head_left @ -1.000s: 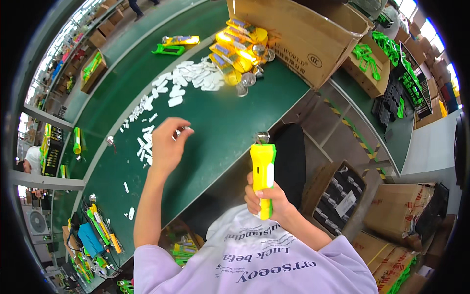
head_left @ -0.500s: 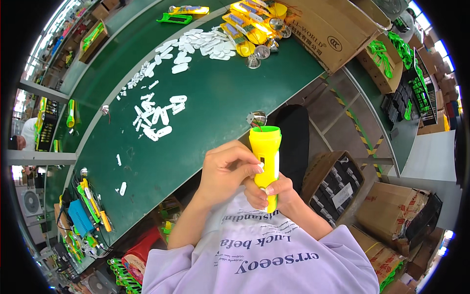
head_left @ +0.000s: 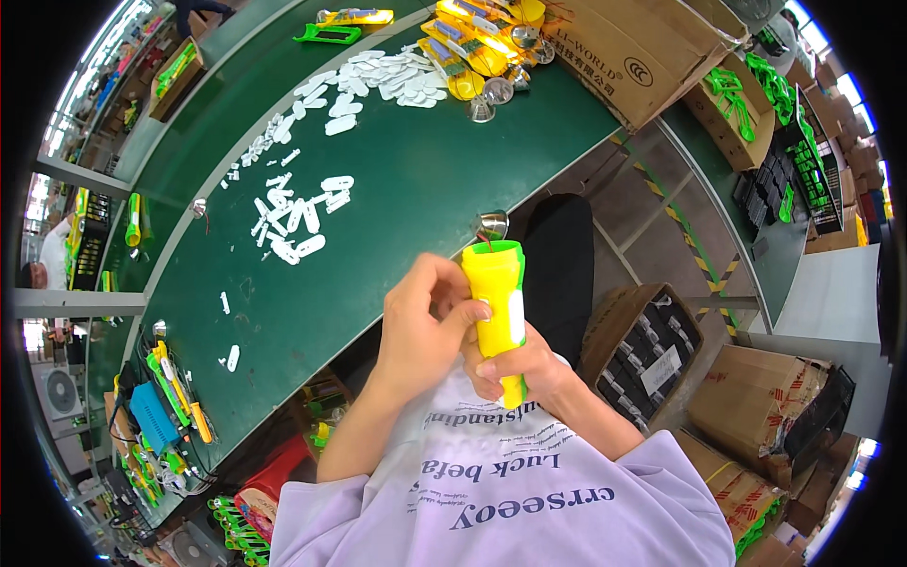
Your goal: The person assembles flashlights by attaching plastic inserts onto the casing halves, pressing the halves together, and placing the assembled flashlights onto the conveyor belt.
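The yellow flashlight body (head_left: 495,283) was held upright-tilted in front of the shirt (head_left: 529,472), just off the near edge of the green table (head_left: 397,208). Its lower part was grasped by the right hand (head_left: 531,367), with the fingers wrapped round it. The left hand (head_left: 420,326) was curled at the body's left side, its thumb pressed against the yellow wall; whether a small part was pinched beneath that thumb could not be told.

A silver reflector (head_left: 492,225) was seen beyond the open far end, apparently joined only by thin reddish wires (head_left: 483,240). Were the body tipped or jerked, those wires could be strained or pulled loose by the reflector's weight. If the right grip were slackened under the thumb's push, the body could be twisted or dropped, since no tabletop lay beneath it. Anything small under the thumb could be flicked away by uneven pressure. Small white parts (head_left: 302,215) were scattered farther left, where they could be knocked by a careless reach.
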Tool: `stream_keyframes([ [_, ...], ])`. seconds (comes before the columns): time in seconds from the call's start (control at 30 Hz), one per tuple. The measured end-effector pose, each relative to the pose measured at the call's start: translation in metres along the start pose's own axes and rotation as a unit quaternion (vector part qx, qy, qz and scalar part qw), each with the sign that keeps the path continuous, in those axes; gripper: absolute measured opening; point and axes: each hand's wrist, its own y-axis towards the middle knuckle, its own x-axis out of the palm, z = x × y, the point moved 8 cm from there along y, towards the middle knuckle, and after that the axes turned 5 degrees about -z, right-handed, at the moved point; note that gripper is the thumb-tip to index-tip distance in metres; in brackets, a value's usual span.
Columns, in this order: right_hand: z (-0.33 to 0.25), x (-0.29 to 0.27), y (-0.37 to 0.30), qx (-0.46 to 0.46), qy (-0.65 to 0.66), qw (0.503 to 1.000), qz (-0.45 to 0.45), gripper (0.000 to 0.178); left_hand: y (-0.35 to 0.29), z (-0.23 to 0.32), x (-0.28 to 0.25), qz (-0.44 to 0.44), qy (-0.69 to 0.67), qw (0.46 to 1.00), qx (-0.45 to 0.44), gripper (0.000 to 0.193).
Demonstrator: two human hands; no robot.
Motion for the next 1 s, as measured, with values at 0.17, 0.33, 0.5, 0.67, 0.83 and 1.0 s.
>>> stream_keyframes([
  [0.17, 0.002, 0.003, -0.002, -0.006, -0.021, 1.000, -0.007, 0.037, 0.003, -0.014, 0.008, -0.077, -0.173, 0.982, -0.015, 0.039],
  [0.33, 0.000, 0.004, 0.008, -0.038, -0.039, 0.998, 0.044, 0.026, -0.008, -0.037, 0.029, -0.132, -0.357, 0.919, -0.102, 0.058],
  [0.5, -0.004, -0.001, 0.008, -0.063, -0.099, 0.990, 0.084, 0.024, -0.015, -0.049, 0.038, -0.084, -0.409, 0.902, -0.110, 0.052],
  [0.67, -0.002, -0.002, 0.009, -0.015, -0.193, 0.974, 0.114, 0.028, -0.018, -0.052, 0.033, -0.048, -0.398, 0.910, -0.107, 0.050],
  [0.83, 0.002, -0.004, 0.011, -0.033, -0.125, 0.984, 0.125, 0.021, -0.017, -0.059, 0.032, -0.018, -0.380, 0.917, -0.122, 0.045],
  [1.0, 0.009, -0.012, 0.013, -0.040, -0.078, 0.987, 0.134, 0.016, -0.018, -0.071, 0.035, -0.005, -0.410, 0.902, -0.135, 0.045],
])
